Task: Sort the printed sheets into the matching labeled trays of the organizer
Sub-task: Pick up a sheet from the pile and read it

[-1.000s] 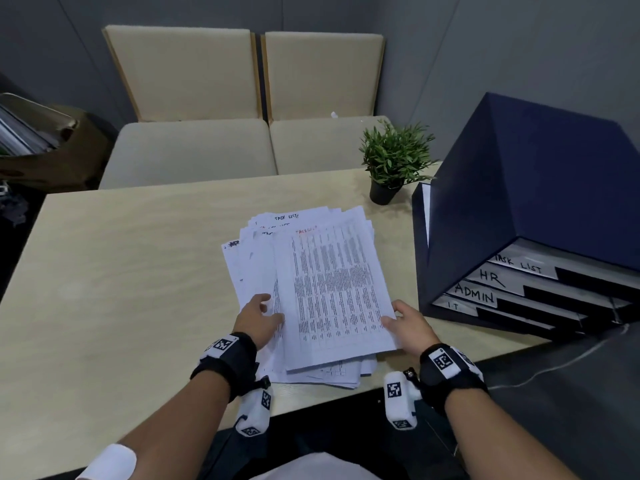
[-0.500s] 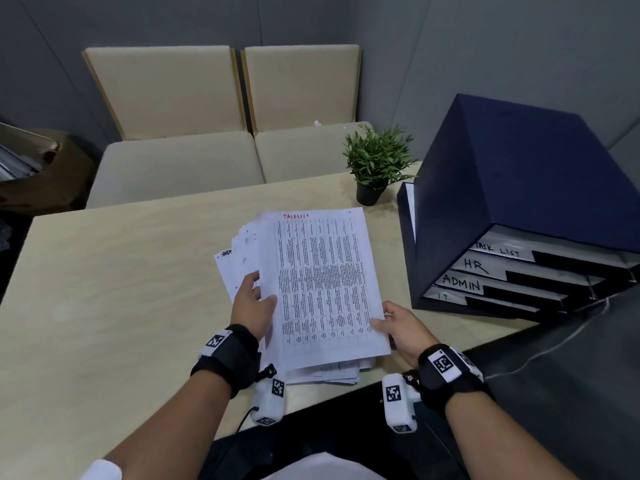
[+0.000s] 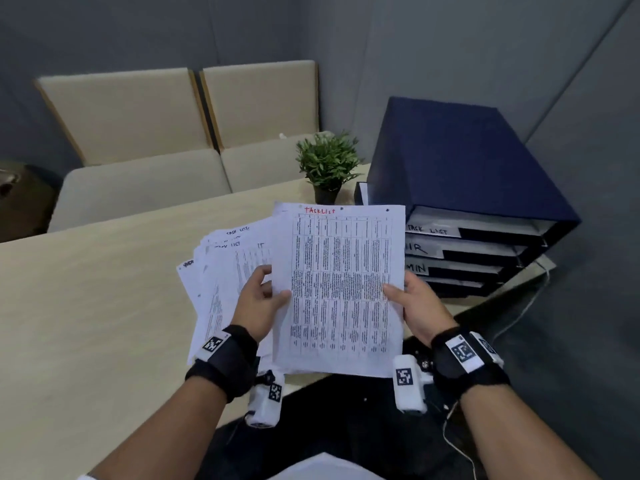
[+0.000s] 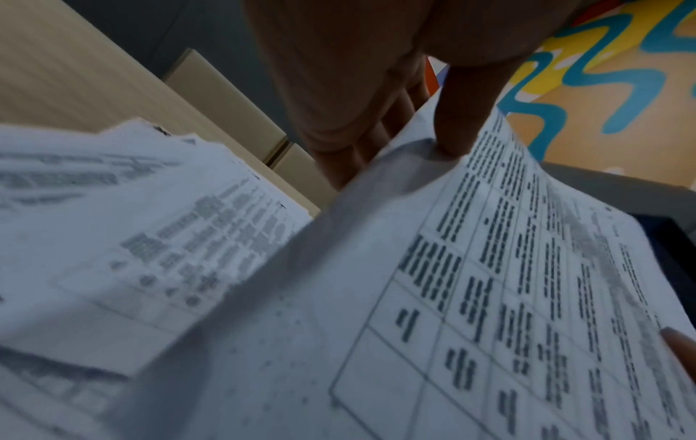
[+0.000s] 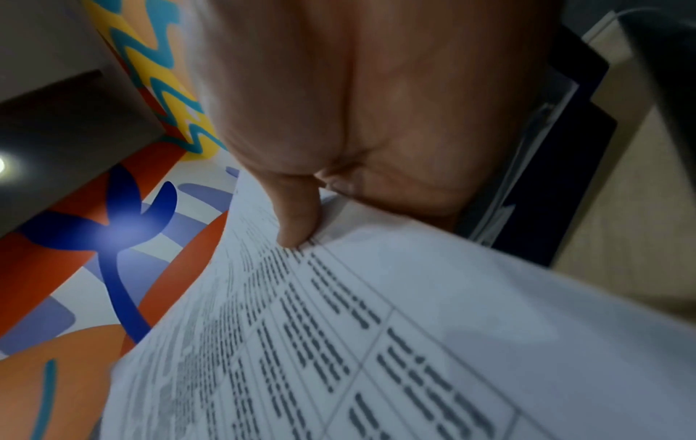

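Note:
Both hands hold up one printed sheet [image 3: 341, 289] headed TASKLIST in red, lifted off the pile. My left hand [image 3: 265, 296] pinches its left edge, thumb on top; my right hand [image 3: 410, 299] pinches its right edge. The wrist views show each thumb pressed on the sheet [image 4: 471, 297] [image 5: 376, 342] with fingers beneath. The fanned pile of sheets [image 3: 221, 268] lies on the table under and left of my left hand. The dark blue organizer [image 3: 460, 161] stands at the right, with tray labels TASK LIST [image 3: 427, 231], HR [image 3: 417, 248] and ADMIN [image 3: 415, 268] partly covered by the sheet.
A small potted plant [image 3: 327, 166] stands on the pale wooden table [image 3: 86, 289] just left of the organizer. Two beige chairs [image 3: 194, 133] sit behind the table. A thin cable [image 3: 519, 306] runs off the table's right edge by the organizer.
The top sheet has been lifted off the pile and raised toward my face. My left hand shifted from the pile to the sheet's left edge. The view tilted upward.

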A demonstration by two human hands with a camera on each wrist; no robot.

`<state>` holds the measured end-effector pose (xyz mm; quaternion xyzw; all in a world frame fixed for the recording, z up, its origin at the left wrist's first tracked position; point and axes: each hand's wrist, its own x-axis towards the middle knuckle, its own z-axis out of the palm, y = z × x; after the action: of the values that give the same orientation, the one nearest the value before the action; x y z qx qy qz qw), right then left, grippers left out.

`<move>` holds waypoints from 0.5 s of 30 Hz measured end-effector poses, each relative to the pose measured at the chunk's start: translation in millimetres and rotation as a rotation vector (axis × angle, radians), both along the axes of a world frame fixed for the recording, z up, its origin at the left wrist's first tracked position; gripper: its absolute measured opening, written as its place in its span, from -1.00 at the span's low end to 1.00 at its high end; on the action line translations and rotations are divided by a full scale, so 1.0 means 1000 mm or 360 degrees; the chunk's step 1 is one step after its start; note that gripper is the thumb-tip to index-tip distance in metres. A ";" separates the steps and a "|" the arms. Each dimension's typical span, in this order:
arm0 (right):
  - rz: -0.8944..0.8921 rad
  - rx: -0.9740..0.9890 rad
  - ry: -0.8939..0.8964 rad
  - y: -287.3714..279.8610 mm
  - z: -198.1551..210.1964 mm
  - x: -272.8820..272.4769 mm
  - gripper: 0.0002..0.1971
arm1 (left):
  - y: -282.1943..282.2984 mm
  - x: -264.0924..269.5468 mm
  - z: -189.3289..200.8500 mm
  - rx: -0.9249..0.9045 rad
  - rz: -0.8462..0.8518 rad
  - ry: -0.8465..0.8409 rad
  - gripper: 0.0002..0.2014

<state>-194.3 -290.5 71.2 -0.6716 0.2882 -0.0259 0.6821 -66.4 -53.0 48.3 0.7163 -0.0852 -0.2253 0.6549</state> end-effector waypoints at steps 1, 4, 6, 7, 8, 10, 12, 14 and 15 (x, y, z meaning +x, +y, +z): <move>-0.0019 0.0009 -0.0009 -0.008 0.003 -0.008 -0.73 | -0.009 -0.007 0.004 -0.0018 -0.0007 0.0000 -0.74; -0.0133 0.0014 -0.0032 -0.034 0.004 -0.034 -0.75 | -0.041 -0.031 0.016 -0.0070 -0.0018 0.0005 -0.85; -0.0221 0.0029 -0.0049 -0.052 0.003 -0.051 -0.74 | -0.062 -0.046 0.022 -0.0089 -0.0041 -0.0009 -0.78; -0.0251 0.0044 -0.0059 -0.059 0.003 -0.058 -0.75 | -0.071 -0.052 0.022 -0.0079 -0.0062 -0.0009 -0.74; -0.0274 0.0058 -0.0068 -0.066 0.002 -0.065 -0.76 | -0.081 -0.058 0.023 -0.0068 -0.0073 -0.0013 -0.76; -0.0324 0.0076 -0.0079 -0.078 0.000 -0.078 -0.76 | -0.097 -0.070 0.023 -0.0027 -0.0064 0.0000 -0.90; -0.0365 0.0106 -0.0076 -0.089 -0.002 -0.091 -0.75 | -0.112 -0.082 0.021 0.0014 -0.0067 0.0033 -0.87; -0.0399 0.0137 -0.0061 -0.097 -0.005 -0.101 -0.75 | -0.121 -0.092 0.021 0.0051 -0.0094 0.0048 -0.85; -0.0418 0.0145 -0.0054 -0.102 -0.006 -0.106 -0.74 | -0.127 -0.097 0.021 0.0057 -0.0106 0.0057 -0.83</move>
<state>-299.9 -392.9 65.5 -0.5959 0.3630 -0.1133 0.7073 -163.2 -179.6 69.5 0.7205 -0.0932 -0.2615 0.6354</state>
